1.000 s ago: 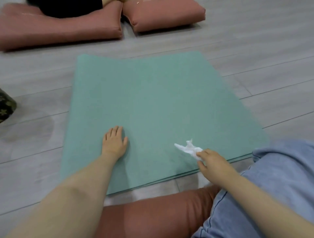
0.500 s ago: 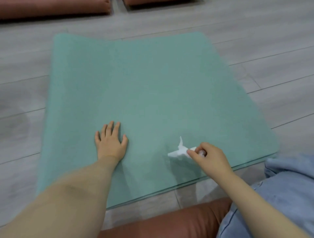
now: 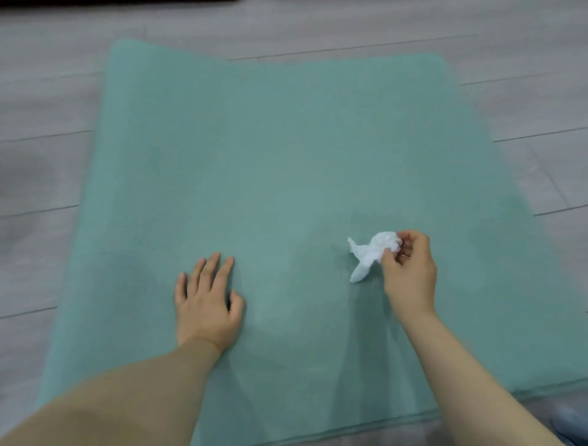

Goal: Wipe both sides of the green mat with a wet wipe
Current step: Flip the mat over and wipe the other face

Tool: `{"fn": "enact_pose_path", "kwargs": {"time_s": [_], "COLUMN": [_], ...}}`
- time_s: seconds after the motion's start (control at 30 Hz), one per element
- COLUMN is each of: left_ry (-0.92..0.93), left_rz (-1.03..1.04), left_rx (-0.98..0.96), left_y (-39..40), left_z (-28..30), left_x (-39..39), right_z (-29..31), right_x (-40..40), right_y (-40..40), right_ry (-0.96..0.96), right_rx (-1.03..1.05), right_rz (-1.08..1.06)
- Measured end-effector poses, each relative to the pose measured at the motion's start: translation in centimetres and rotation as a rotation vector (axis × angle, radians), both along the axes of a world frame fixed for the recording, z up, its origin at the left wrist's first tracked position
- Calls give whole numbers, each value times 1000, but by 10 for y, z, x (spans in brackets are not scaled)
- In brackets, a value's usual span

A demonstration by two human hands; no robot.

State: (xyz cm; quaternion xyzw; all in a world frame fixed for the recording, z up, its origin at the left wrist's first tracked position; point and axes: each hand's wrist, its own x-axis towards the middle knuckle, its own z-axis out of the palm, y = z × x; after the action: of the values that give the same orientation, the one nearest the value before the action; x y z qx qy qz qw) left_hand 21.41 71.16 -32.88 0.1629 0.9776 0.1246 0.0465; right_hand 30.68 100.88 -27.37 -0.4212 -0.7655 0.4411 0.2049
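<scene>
The green mat (image 3: 280, 152) lies flat on the grey wooden floor and fills most of the view. My left hand (image 3: 206, 305) rests flat on its near left part, fingers spread. To the right, my right hand (image 3: 410, 273) pinches a crumpled white wet wipe (image 3: 370, 253) between thumb and fingertips. The wipe hangs down to the left of my fingers, over the near middle of the mat; I cannot tell whether its tail touches the mat.
Grey floor planks (image 3: 47, 133) surround the mat on the left, far and right sides. A blue-clothed knee (image 3: 572, 423) shows at the bottom right corner. A dark strip (image 3: 95, 2) runs along the top edge.
The view has dropped closer over the mat, so the cushions have left the frame. My right hand has moved forward onto the mat with the wipe. My left hand stays pressed down.
</scene>
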Motion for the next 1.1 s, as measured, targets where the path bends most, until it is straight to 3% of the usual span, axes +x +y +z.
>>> {"fn": "enact_pose_path", "kwargs": {"time_s": [0.13,0.23,0.37,0.47,0.63,0.77,0.87,0.93,1.0,1.1], "left_ry": [4,4,5,-5,-35,-51,-55,-54,-57,-53], "left_rz": [-2,-12,-16,-17,-14,-13,-16,-16,-13,-18], "left_rx": [-12,-35,-42,-51,-79,-96,-95,-94,-97,-93], "left_y": [0,0,0,1,2,1,2,3,3,3], "left_z": [0,-1,-1,-1,1,1,1,1,2,3], "left_x": [1,1,0,-1,-1,-1,-1,-1,-1,0], "right_z": [-31,-52,-64,-66,-72,-71,-68,-66,-62,-54], "right_x": [-10,-5,4,9,0,-40,-67,-74,-63,-14], "right_y": [-17,-26,-47,-65,-92,-82,-51,-14,36,115], "right_ry": [-111,-171,-200,-212,26,130,112,47,-74,-303], "right_rx": [127,381,452,484,595,671,664,612,552,506], "right_rz": [337,592,575,711,1195,1336,1289,1140,888,349]}}
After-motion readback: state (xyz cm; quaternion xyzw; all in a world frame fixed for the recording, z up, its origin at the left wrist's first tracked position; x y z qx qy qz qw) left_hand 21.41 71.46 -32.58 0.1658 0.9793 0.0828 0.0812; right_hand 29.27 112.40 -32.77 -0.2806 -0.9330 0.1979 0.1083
